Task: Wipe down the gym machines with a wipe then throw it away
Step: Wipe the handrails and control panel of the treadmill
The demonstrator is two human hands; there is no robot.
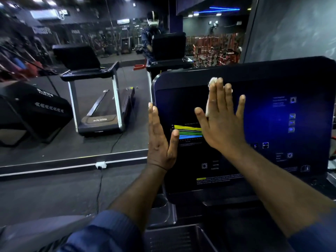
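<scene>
Flat right hand (220,124) presses a crumpled white wipe (211,82) onto the glossy, round-cornered console (272,79) near its top edge. Straight-fingered left hand (160,140) touches its left edge; the print is unreadable.

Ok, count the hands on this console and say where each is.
2. The left hand rests flat at the console's left edge; the right hand presses the wipe against its upper middle.

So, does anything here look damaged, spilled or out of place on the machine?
Nothing stands out. The right hand presses the white wipe flat on the lit console screen, near its top, and the left hand rests at its left edge. I see no crack or spill, though the picture is dim.
</scene>
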